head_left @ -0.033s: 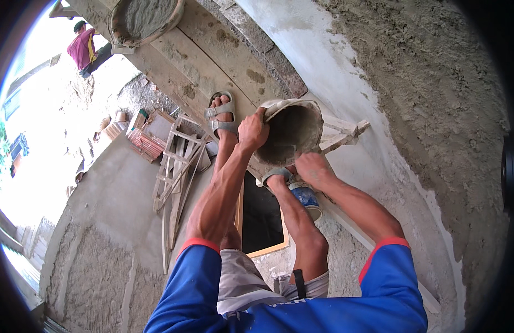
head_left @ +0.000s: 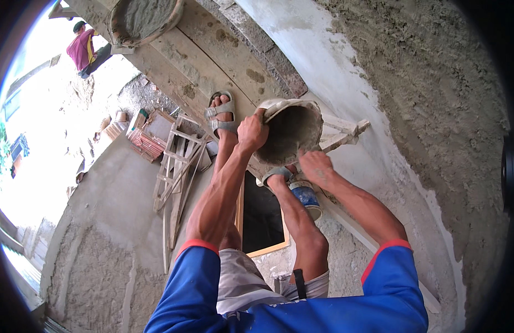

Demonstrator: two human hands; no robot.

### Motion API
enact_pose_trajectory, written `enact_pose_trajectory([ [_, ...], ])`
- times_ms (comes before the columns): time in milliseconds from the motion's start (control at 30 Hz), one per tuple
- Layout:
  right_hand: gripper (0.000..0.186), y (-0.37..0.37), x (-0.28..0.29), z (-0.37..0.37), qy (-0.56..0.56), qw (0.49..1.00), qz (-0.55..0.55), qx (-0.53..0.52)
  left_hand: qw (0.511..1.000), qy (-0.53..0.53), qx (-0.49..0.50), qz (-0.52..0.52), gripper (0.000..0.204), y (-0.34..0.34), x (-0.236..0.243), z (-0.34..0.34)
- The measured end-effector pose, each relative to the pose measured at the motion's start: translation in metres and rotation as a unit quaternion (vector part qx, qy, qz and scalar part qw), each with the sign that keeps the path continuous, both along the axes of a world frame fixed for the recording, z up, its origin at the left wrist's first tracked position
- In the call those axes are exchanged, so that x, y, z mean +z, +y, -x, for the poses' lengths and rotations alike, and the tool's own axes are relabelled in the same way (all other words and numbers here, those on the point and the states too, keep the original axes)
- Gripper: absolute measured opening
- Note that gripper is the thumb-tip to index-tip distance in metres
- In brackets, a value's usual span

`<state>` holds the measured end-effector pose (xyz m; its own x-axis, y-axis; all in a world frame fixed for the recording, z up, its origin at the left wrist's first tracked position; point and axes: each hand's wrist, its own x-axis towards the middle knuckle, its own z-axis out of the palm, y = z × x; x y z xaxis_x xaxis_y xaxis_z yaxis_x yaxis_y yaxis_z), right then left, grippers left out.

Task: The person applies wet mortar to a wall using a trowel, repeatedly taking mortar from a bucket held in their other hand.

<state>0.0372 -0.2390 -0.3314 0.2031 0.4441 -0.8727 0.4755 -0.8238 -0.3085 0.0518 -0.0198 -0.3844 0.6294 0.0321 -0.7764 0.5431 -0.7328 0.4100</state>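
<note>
A mortar-stained bucket (head_left: pixel 290 133) is tipped so that its mouth faces me; grey residue coats the inside. My left hand (head_left: pixel 252 131) is closed on the left side of its rim, thumb up on the edge. At the lower right of the mouth is my right hand (head_left: pixel 317 165), fingers curled round a thin flat tool. Most of that tool is hidden by the hand and the bucket wall, so its exact kind does not show. My sandalled feet stand on wooden planks (head_left: pixel 204 50), the left sandal (head_left: pixel 220 114) beside the bucket.
A round tub of wet mortar (head_left: pixel 143 22) stands on the planks at the far left. Right is a partly plastered wall (head_left: pixel 418 72). Below hang a blue-and-white pail (head_left: pixel 306 198) and an opening framed in wood (head_left: pixel 262 213). A wooden trestle (head_left: pixel 179 161) and a person (head_left: pixel 85 51) are lower left.
My right hand has shifted slightly up and to the right along the bucket's mouth. My left hand and the bucket hold their place.
</note>
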Motion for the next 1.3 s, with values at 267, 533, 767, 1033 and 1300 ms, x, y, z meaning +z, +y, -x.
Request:
enact_pose_trajectory([
  [267, 0.044, -0.004, -0.053, 0.025, -0.141, 0.989, 0.013, -0.041, 0.999, -0.024, 0.021, -0.014, 0.046, -0.021, 0.005, -0.015],
  [533, 0.026, -0.007, 0.021, -0.013, -0.03, 0.994, -0.012, -0.101, 0.999, -0.026, 0.011, -0.03, 0.047, -0.023, 0.021, 0.008],
  [767, 0.016, -0.023, -0.082, 0.052, -0.177, 0.974, -0.055, -0.129, 0.994, -0.06, 0.079, -0.044, 0.042, -0.061, 0.03, 0.017],
  [1033, 0.017, 0.001, -0.007, 0.036, 0.014, 0.988, -0.054, -0.145, 0.993, -0.02, 0.106, -0.04, 0.049, -0.028, 0.015, 0.041],
  [1300, 0.028, -0.021, -0.077, 0.063, -0.096, 0.981, -0.043, -0.161, 0.991, -0.028, 0.105, 0.08, 0.051, -0.003, -0.003, -0.003],
])
